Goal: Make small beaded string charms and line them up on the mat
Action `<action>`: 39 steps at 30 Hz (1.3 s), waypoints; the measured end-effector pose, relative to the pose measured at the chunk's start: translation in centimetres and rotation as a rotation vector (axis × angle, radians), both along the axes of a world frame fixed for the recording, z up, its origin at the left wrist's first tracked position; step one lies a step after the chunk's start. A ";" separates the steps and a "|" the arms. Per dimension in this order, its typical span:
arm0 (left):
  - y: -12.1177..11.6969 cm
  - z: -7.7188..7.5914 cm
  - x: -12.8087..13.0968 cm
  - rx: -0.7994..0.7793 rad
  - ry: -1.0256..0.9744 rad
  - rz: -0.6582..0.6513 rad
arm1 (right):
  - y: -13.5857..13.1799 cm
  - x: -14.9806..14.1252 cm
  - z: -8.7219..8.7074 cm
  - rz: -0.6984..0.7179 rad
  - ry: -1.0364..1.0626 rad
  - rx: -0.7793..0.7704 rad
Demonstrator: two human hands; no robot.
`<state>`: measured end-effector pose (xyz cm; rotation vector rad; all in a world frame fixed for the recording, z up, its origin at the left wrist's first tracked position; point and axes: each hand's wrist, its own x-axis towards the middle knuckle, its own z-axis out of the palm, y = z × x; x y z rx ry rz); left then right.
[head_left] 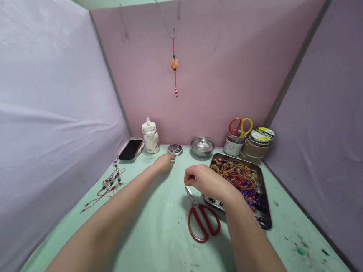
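My left hand (164, 163) reaches toward the back of the table with its fingers curled together. It is just in front of a small round dish (175, 149) of tiny silvery pieces. My right hand (202, 178) is bent downward in a pinch; anything between its fingertips is too small to make out. Below those fingertips lie red-handled scissors (198, 220), blades pointing away from me. Beside my right wrist is a metal tray (266, 204) with beads and a tangle of yellow cord (239, 175); my forearm hides part of it.
A beaded charm (174, 64) hangs from a wire hook on the pink back panel. At left are red beaded strings (111, 181), a phone (131, 149) and a white bottle (151, 138). A steel bowl (202, 147), a scissors jar (232, 146) and a brown jar (254, 149) line the back right.
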<state>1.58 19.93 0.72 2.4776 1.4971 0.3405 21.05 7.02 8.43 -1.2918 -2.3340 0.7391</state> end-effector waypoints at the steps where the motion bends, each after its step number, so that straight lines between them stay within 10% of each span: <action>1: -0.6 0.4 -0.4 -0.010 0.006 -0.003 | 0.0 0.1 0.0 0.001 0.022 0.022; 5: -5.1 2.7 -3.0 -0.058 -0.036 -0.030 | -0.1 0.2 0.0 -0.002 0.082 0.114; 10: -11.6 5.3 -4.3 -0.310 -0.554 0.166 | -0.2 -0.4 -0.1 -0.020 0.082 0.152; 15: -15.5 3.0 -1.5 -0.891 -1.137 0.266 | -0.9 -2.5 0.0 -0.008 0.051 0.155; 22: -14.5 -1.3 -2.5 -1.111 -1.722 0.441 | -2.4 -7.0 -1.8 0.196 -0.052 0.064; 39: -10.7 -0.9 -4.1 -1.309 -1.649 0.490 | -4.9 -8.6 -1.9 0.392 -0.121 -0.064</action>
